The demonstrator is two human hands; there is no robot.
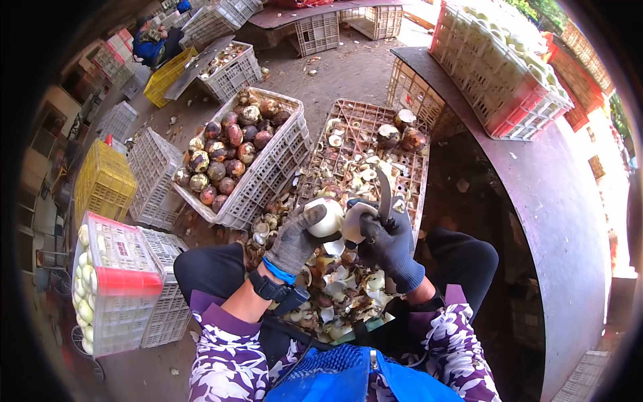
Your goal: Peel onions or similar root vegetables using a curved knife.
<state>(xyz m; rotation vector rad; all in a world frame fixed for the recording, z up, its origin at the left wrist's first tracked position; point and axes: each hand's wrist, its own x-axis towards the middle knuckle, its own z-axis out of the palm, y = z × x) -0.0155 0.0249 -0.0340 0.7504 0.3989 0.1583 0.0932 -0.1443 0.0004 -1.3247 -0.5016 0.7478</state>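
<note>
My left hand [298,236], in a grey knit glove, is closed around a round, white, peeled fruit [325,218]. My right hand [390,238], in a dark blue-grey glove, grips a knife whose curved blade [384,191] points up and away. A pale, cup-shaped piece of peel [355,222] sits at the thumb of my right hand, beside the fruit; the knife's handle is hidden in the glove. Below both hands lies a heap of peel scraps [341,295], between my knees.
A white crate [264,191] of purple-brown round fruits stands ahead on the left. An upturned crate [348,124] carries scraps and a few fruits. To the right is a curved tabletop [529,181] bearing a crate of pale pieces [499,74]. Another person [151,43] sits far left.
</note>
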